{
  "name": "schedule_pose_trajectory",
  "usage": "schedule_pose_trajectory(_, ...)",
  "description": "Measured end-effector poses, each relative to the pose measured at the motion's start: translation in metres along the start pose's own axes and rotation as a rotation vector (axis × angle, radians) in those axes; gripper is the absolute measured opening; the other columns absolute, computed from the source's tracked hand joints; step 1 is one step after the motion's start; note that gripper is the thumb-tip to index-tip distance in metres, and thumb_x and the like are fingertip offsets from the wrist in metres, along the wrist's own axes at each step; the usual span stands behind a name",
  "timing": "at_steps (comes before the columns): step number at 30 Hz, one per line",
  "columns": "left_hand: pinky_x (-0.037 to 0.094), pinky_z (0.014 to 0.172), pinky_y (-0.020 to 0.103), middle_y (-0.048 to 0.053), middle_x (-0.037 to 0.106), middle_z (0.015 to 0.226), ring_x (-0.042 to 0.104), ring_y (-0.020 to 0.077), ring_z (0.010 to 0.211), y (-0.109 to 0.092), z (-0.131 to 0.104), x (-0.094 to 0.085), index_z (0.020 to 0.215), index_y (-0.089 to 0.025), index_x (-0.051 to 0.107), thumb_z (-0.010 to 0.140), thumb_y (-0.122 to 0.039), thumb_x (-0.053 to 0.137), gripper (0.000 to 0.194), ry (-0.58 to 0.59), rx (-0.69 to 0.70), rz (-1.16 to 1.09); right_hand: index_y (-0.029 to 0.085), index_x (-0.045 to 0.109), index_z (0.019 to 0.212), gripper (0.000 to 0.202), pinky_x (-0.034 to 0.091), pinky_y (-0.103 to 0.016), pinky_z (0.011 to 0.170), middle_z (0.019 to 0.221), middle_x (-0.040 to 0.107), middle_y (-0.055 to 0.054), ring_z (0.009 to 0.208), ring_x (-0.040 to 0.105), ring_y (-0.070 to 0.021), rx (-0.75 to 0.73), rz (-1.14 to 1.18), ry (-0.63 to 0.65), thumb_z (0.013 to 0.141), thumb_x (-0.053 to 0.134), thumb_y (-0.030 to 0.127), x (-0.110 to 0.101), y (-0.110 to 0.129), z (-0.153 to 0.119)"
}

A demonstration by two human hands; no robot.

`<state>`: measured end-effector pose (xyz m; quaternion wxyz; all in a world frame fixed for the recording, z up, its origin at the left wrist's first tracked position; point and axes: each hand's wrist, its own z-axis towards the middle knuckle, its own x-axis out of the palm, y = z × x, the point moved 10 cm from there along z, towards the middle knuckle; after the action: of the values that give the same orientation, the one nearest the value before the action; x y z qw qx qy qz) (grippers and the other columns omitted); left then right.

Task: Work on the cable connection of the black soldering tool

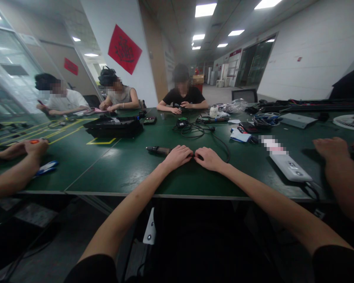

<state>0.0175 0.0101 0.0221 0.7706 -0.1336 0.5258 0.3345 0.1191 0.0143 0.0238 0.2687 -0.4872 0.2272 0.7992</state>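
Observation:
A dark, cylindrical electric screwdriver [159,150] lies on the green table, its narrow end pointing left. My left hand [179,156] curls over the rear part of it with closed fingers. Close beside it, my right hand [208,158] is also closed, thumb and fingers pinched together. Between the fingertips of both hands shows a small dark piece, too little to identify. A black cable [228,147] curves from a coil at mid-table down toward my right hand, which hides where it ends.
A black open case [113,126] stands beyond on the left. A white power-strip-like device [292,167] and a blue-and-white cloth [240,135] lie to the right. Other people's hands rest at both sides: one pair left [35,147], one right [332,149]. Several people sit across.

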Motion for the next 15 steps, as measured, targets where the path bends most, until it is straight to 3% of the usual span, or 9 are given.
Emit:
schedule_pose_trajectory(7, 0.045, 0.096, 0.038, 0.006, 0.069, 0.118, 0.06, 0.0216, 0.116, -0.0014, -0.0069, -0.0075, 0.123, -0.023, 0.061, 0.104, -0.028, 0.053, 0.021, 0.003, 0.027, -0.084, 0.022, 0.063, 0.092, 0.014, 0.038, -0.032, 0.081, 0.095, 0.068, -0.006, 0.089, 0.058, -0.0217, 0.0, -0.01, -0.002, 0.103, 0.057, 0.03, -0.0017, 0.0004, -0.0003)
schedule_pose_trajectory(15, 0.046, 0.095, 0.039, 0.008, 0.068, 0.115, 0.06, 0.0237, 0.113, -0.0002, -0.0036, -0.0045, 0.115, -0.022, 0.063, 0.105, -0.032, 0.052, 0.018, -0.005, 0.001, -0.033, 0.022, 0.064, 0.092, 0.014, 0.038, -0.032, 0.082, 0.096, 0.069, -0.006, 0.09, 0.058, -0.0219, 0.007, -0.019, 0.005, 0.102, 0.059, 0.031, 0.0007, -0.0012, -0.0004)
